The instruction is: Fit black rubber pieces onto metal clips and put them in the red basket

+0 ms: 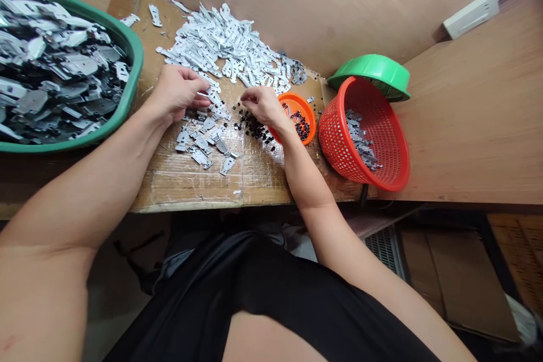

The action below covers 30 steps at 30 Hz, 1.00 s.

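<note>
My left hand [180, 90] rests on the cardboard-covered bench with its fingers curled, pinching a small grey metal plate [204, 95]. My right hand [263, 105] hovers over a scatter of small black parts [254, 126], fingertips pinched together; what they hold is too small to make out. Between and below the hands lie several loose grey metal plates [203, 144]. A big heap of white metal strips [229, 48] lies just beyond both hands.
A green tub [134, 76] full of grey metal pieces stands at the left. A small orange bowl [311, 119] with black parts sits by my right wrist. A red mesh basket [339, 141] and a green basket [373, 68] are at the right. A power strip [470, 13] lies at the back right.
</note>
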{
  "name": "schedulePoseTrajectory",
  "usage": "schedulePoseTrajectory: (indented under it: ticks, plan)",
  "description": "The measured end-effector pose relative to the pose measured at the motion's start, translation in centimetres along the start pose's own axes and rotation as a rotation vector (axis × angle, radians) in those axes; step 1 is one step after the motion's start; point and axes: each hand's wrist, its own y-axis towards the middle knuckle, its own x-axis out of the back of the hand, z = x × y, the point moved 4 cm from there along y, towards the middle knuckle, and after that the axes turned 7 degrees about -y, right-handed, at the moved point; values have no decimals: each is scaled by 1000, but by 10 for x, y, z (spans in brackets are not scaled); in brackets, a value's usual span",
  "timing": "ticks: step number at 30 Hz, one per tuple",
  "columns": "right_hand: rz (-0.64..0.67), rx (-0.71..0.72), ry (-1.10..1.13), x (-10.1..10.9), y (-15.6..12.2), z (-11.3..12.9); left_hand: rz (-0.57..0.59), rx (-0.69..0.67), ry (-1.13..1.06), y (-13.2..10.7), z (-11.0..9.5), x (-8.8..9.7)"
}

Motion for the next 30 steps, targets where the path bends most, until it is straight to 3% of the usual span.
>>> schedulePoseTrajectory:
  ticks: [4,8,13,18,30]
  plan:
    - [122,59,-41,-8,16,-2,-2,10,-15,-1,-3,0]
    - [132,45,8,-1,15,3,28,28,-13,-4,-5,-3]
    - [232,91,220,13,12,41,80,72,25,-12,-5,-9]
    - [381,123,135,17,30,68,110,90,58,-18,-7,-13]
    - [464,177,143,10,57,60,129,91,80,-19,-8,-11]
